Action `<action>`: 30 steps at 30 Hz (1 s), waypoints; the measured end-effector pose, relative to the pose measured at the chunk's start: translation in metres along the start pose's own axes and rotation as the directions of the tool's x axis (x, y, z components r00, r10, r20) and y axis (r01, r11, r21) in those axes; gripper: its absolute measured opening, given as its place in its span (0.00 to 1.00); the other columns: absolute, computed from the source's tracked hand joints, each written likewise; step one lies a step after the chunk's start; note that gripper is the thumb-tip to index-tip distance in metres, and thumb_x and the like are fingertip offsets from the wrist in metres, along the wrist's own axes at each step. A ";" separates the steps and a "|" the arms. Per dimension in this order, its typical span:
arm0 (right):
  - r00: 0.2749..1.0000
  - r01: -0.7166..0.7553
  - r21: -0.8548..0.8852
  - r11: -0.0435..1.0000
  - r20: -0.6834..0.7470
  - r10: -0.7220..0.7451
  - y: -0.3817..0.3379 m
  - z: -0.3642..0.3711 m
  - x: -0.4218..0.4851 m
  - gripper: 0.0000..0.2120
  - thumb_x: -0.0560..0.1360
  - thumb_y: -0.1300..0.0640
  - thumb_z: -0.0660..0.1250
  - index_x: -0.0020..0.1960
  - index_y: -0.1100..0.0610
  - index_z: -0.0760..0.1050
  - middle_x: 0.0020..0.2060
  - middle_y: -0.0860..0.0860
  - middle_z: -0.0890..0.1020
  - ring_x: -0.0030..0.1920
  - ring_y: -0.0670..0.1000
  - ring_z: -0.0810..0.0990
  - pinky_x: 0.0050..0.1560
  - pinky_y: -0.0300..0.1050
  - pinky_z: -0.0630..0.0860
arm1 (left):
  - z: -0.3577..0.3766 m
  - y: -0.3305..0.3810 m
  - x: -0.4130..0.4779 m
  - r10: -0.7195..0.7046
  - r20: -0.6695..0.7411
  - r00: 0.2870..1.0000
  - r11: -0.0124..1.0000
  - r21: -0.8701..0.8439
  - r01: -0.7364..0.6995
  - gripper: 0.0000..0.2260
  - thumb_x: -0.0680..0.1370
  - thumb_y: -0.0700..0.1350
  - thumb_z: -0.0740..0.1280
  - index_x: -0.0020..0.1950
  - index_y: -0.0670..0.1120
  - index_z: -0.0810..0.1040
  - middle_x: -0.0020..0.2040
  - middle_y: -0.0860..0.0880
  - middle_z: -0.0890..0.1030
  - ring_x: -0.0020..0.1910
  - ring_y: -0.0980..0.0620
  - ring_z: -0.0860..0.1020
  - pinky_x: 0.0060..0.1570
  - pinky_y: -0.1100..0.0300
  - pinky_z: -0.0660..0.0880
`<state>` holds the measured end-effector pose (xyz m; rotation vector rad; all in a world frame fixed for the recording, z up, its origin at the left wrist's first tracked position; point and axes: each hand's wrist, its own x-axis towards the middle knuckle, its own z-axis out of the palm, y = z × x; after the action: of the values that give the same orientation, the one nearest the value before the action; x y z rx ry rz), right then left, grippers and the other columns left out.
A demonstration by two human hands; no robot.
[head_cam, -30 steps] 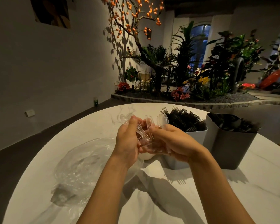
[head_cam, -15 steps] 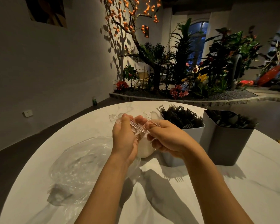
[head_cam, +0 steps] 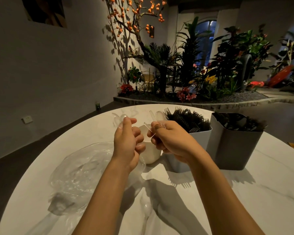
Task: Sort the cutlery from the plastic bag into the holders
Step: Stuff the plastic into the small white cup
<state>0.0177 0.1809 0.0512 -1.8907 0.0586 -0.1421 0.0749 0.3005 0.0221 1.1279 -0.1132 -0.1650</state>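
Note:
My left hand (head_cam: 128,141) pinches clear plastic spoons (head_cam: 118,118) whose bowls stick out past thumb and fingers. My right hand (head_cam: 170,139) grips other clear cutlery (head_cam: 157,116), a spoon bowl and handles rising above the knuckles. Both hands hover over a small white cup holder (head_cam: 150,154), partly hidden behind them. To its right stands a light grey holder (head_cam: 199,138) packed with black forks. Further right, a darker grey holder (head_cam: 232,146) carries black cutlery. The crumpled clear plastic bag (head_cam: 81,168) lies on the table at left.
The white marble table (head_cam: 261,192) is round, its far edge just behind the holders. One clear spoon (head_cam: 146,207) lies on the table between my forearms. Beyond the table are a dark floor, a planter bed with plants and a grey wall.
My hands were pressed together around one bundle of clear cutlery. They have drawn apart, each now keeping a share, and the white cup shows between them.

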 end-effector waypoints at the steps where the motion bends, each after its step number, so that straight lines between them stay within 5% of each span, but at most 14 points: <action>1: 1.000 0.001 0.005 1.000 -0.002 -0.001 0.000 -0.002 0.000 0.20 0.86 0.50 0.54 0.49 0.62 0.77 0.29 0.52 0.74 0.24 0.44 0.67 0.25 0.37 0.62 | -0.003 0.001 -0.001 -0.033 0.064 0.997 0.998 0.051 0.030 0.16 0.86 0.57 0.56 0.58 0.45 0.73 0.31 0.51 0.65 0.28 0.56 0.61 0.27 0.63 0.57; 5: 0.996 -0.051 -0.073 0.996 0.070 0.056 -0.001 -0.012 -0.006 0.25 0.85 0.45 0.56 0.46 0.64 0.79 0.26 0.53 0.73 0.24 0.47 0.64 0.25 0.39 0.59 | -0.006 0.003 -0.005 -0.129 0.193 0.973 0.946 0.318 0.063 0.17 0.86 0.57 0.56 0.52 0.45 0.73 0.32 0.50 0.68 0.29 0.56 0.64 0.29 0.63 0.60; 12: 0.982 -0.093 -0.315 0.945 0.126 0.139 -0.003 -0.015 -0.013 0.33 0.82 0.36 0.56 0.45 0.62 0.85 0.23 0.47 0.73 0.23 0.45 0.64 0.25 0.38 0.61 | -0.008 0.004 -0.011 -0.034 0.179 0.983 0.799 0.596 -0.081 0.18 0.87 0.56 0.51 0.50 0.46 0.73 0.39 0.47 0.76 0.37 0.52 0.72 0.38 0.57 0.70; 15: 0.963 -0.117 -0.260 0.959 0.206 0.174 -0.002 -0.018 -0.014 0.30 0.83 0.39 0.56 0.48 0.63 0.84 0.21 0.45 0.66 0.25 0.46 0.58 0.27 0.40 0.55 | -0.007 0.004 -0.015 -0.061 0.207 0.976 0.766 0.637 -0.087 0.20 0.87 0.57 0.50 0.57 0.46 0.75 0.47 0.47 0.80 0.44 0.50 0.78 0.43 0.56 0.74; 20: 0.941 -0.148 -0.192 0.970 0.274 0.198 0.001 -0.029 -0.013 0.24 0.82 0.49 0.62 0.29 0.50 0.82 0.30 0.52 0.59 0.29 0.49 0.55 0.33 0.47 0.50 | -0.015 0.007 -0.011 -0.132 0.210 0.969 0.807 0.590 -0.018 0.18 0.87 0.56 0.52 0.51 0.46 0.74 0.40 0.50 0.83 0.44 0.50 0.79 0.41 0.57 0.74; 23: 0.945 -0.146 -0.235 0.961 0.255 0.206 0.003 -0.031 -0.011 0.21 0.80 0.51 0.66 0.29 0.53 0.80 0.28 0.51 0.61 0.27 0.48 0.56 0.28 0.43 0.52 | -0.020 0.012 -0.010 -0.128 0.217 0.968 0.838 0.545 -0.011 0.18 0.87 0.56 0.52 0.50 0.46 0.74 0.42 0.51 0.85 0.46 0.50 0.82 0.40 0.56 0.74; 26: 0.947 -0.124 -0.326 0.937 0.242 0.209 0.005 -0.030 -0.010 0.17 0.77 0.52 0.71 0.32 0.56 0.76 0.26 0.50 0.64 0.26 0.48 0.58 0.26 0.41 0.54 | -0.016 0.011 -0.013 -0.149 0.299 0.943 0.764 0.639 -0.082 0.18 0.87 0.55 0.52 0.50 0.46 0.76 0.47 0.50 0.85 0.49 0.51 0.82 0.44 0.54 0.78; 30: 0.966 -0.120 -0.241 0.963 0.195 0.169 0.008 -0.027 -0.006 0.15 0.80 0.52 0.67 0.37 0.58 0.74 0.27 0.51 0.66 0.26 0.46 0.60 0.25 0.40 0.55 | -0.010 0.005 -0.015 -0.136 0.354 0.925 0.700 0.695 -0.163 0.18 0.87 0.55 0.53 0.51 0.46 0.77 0.53 0.46 0.83 0.55 0.47 0.81 0.54 0.48 0.81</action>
<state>0.0086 0.1533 0.0515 -2.1121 0.0688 0.1769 0.0625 0.3141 0.0219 1.8794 -0.5820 -0.3477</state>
